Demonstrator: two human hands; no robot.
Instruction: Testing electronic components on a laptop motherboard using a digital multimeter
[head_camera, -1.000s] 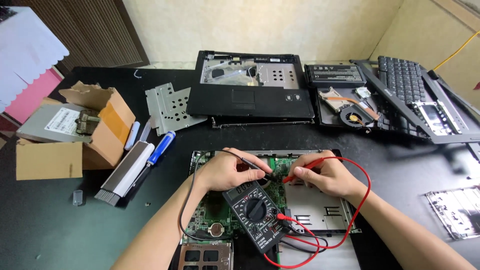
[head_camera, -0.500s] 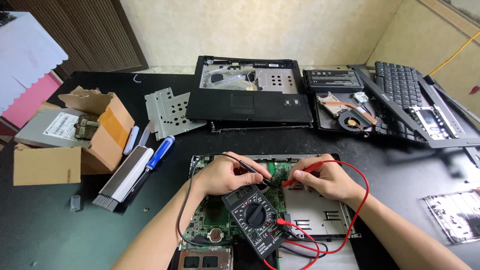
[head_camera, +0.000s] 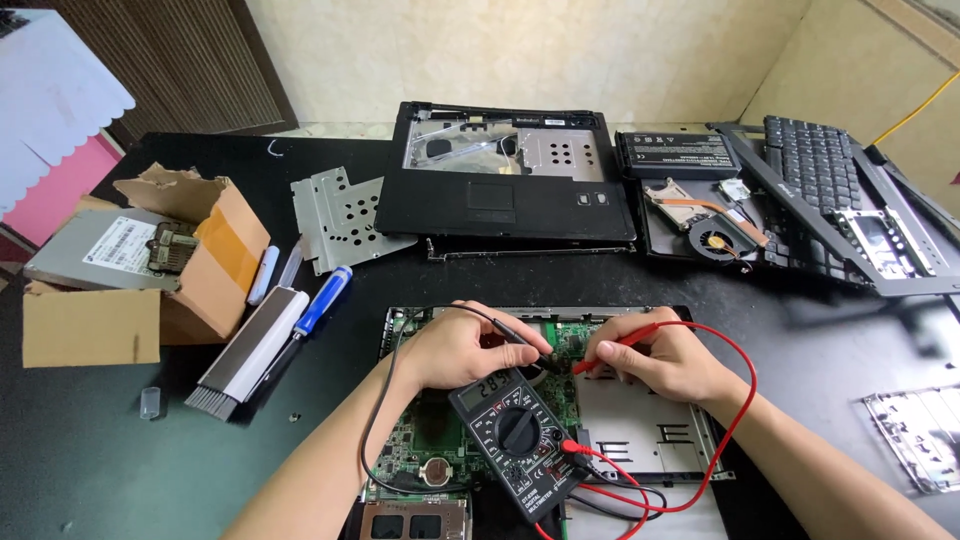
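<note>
Probing the green circuit board (head_camera: 440, 440) mid-table: left hand (head_camera: 450, 350) pinches the black probe (head_camera: 520, 338), right hand (head_camera: 660, 355) pinches the red probe (head_camera: 612, 348), tips near together. Probes look light and stiff; best held at the plastic shafts. Multimeter (head_camera: 515, 440) rests on the fragile board.

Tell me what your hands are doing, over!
Left hand pinching black probe; right hand pinching red probe. Both tips on green circuit board. Multimeter lying on board, display lit. Red lead looped around right wrist.
</note>
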